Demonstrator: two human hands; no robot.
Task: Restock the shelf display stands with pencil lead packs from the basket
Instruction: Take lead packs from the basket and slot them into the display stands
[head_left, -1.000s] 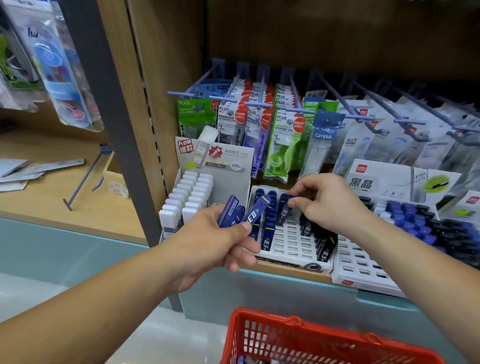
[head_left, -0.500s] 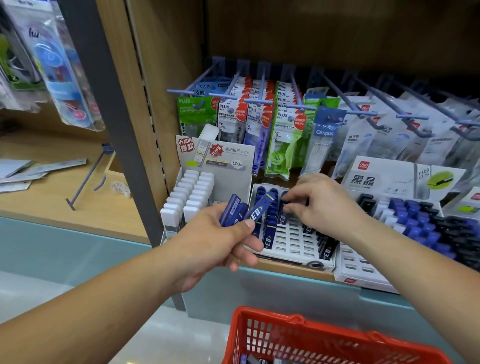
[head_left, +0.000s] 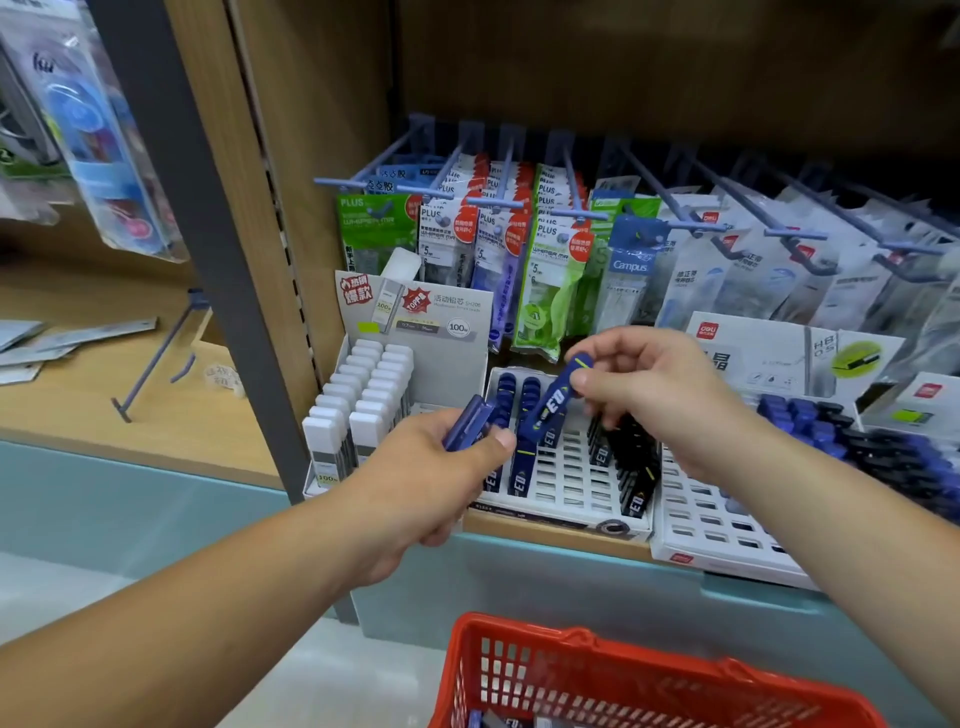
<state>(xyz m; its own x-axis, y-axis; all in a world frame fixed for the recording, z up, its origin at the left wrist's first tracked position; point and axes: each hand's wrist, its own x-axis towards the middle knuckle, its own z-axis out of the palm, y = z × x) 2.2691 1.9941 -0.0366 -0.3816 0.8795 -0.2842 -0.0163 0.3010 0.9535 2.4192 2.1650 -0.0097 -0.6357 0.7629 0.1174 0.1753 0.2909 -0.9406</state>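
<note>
**Finding 1: right hand.** The right hand (head_left: 665, 395) pinches one blue pencil lead pack (head_left: 551, 404) by its upper end, between thumb and forefinger. The other fingers are curled loosely behind.

**Finding 2: position of the pack.** The pack hangs to the left of the right hand and slightly nearer. It is over the white slotted display stand (head_left: 571, 512) and not seated in it. Its long axis is tilted, with the pinched end far and to the right and the free end near and to the left. The free end is just beside the left thumb, and contact there cannot be confirmed.

**Finding 3: left hand.** The left hand (head_left: 426, 483) grips a small bundle of spare blue packs (head_left: 467, 428), fingers curled beneath and thumb pressed on top. It is at the stand's near-left corner.

**Finding 4: target.** The stand has seated blue packs (head_left: 519, 395) in its left columns and black packs (head_left: 628, 460) on its right. Between them is a field of open slots (head_left: 569, 467). These slots lie directly below the held pack and a little to its right.

**Assessment.** The right hand is the nearer hand to the open slots and already holds the pack. The next move appears to depend on bringing the pack's tilted axis upright, so the free end points down into a slot next to the blue column. If the pack goes in tilted, it would probably catch on the grid or knock the neighbouring packs.

**Supply.** The red basket (head_left: 519, 631) is near and below, well apart from both hands. A few items show at its bottom edge but are too cropped to identify.
</note>
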